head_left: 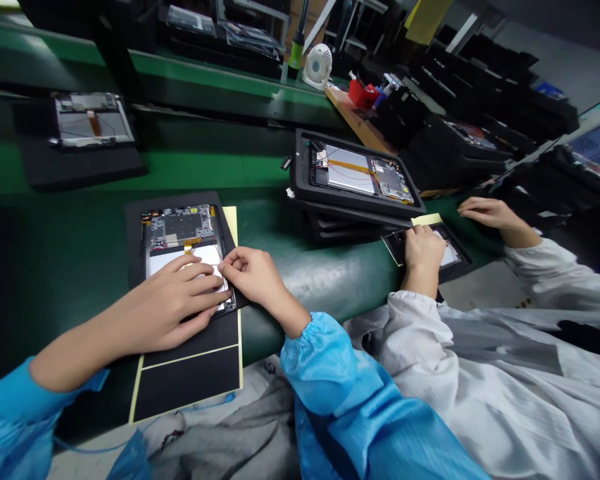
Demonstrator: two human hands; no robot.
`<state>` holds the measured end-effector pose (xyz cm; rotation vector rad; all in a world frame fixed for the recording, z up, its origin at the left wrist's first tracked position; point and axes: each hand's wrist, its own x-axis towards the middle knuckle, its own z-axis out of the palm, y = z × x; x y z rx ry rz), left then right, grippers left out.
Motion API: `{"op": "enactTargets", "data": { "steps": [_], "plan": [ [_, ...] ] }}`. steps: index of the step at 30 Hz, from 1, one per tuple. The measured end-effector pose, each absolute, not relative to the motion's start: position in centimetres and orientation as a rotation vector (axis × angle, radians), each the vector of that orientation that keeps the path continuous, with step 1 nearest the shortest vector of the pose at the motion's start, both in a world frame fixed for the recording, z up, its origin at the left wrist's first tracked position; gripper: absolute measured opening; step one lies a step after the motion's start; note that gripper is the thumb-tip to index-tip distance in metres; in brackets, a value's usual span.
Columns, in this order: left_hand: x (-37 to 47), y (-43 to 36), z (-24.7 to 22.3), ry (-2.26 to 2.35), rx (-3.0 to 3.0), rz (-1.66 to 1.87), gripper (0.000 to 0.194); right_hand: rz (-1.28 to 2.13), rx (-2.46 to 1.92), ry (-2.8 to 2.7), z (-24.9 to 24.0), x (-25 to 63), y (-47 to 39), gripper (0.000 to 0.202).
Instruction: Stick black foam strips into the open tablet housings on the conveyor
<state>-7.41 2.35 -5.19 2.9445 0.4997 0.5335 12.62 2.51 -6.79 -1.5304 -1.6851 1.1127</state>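
Note:
An opened tablet-like device (183, 227), with a circuit board, an orange ribbon and a silvery battery, lies on a black foam pad (136, 248). My left hand (173, 303) rests flat over the battery part, its fingers spread. At the device's right edge, my right hand (253, 272) has thumb and forefinger pinched together. Thin dark wire shows by those fingertips, but what they hold is too small to make out. Beneath the pad and device, a black sheet with yellow edges (193, 373) reaches toward the table's front edge.
Stacked black trays (355, 207) hold another opened device (350, 170) right of centre. A similar device (94, 123) sits on foam at the back left. At right, a person's hands (424, 252) work on a black panel. A white fan (318, 65) and red container (363, 95) stand behind.

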Motion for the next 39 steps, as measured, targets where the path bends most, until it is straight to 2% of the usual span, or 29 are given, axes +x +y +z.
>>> {"op": "enactTargets", "data": {
  "steps": [5, 9, 11, 16, 21, 26, 32, 39],
  "plan": [
    [-8.3, 1.7, -5.4, 0.602, 2.939, 0.49, 0.031, 1.197, -1.473, -1.605, -7.1, 12.9, 2.9, 0.004],
    [-8.6, 1.0, -5.7, 0.747, 2.886, 0.578, 0.033, 1.215, -1.456, -1.562, -7.2, 13.3, 3.0, 0.03],
    [-8.7, 0.5, -6.4, 0.838, 2.84, 0.639, 0.034, 1.201, -1.47, -1.603, -7.0, 13.6, 3.1, 0.029],
    [-8.4, -0.4, -8.3, 0.996, 2.764, 0.701, 0.032, 0.942, -1.565, -1.903, -5.4, 13.6, 3.2, 0.003],
    [-7.4, -0.5, -9.1, 1.195, 2.643, 0.854, 0.032, 0.606, -1.804, -2.278, -3.7, 12.2, 2.9, 0.019],
    [-6.6, -1.6, -9.4, 1.201, 2.619, 0.829, 0.032, 0.508, -1.8, -2.324, -3.5, 11.5, 3.4, 0.021],
    [-6.4, -1.8, -8.1, 1.204, 2.563, 0.822, 0.028, 0.545, -1.689, -2.224, -3.9, 11.8, 5.4, 0.015],
    [-6.8, 2.2, -7.9, 1.035, 2.566, 0.798, 0.031, 0.847, -1.548, -1.976, -6.4, 11.6, 8.1, 0.007]
  ]
}}
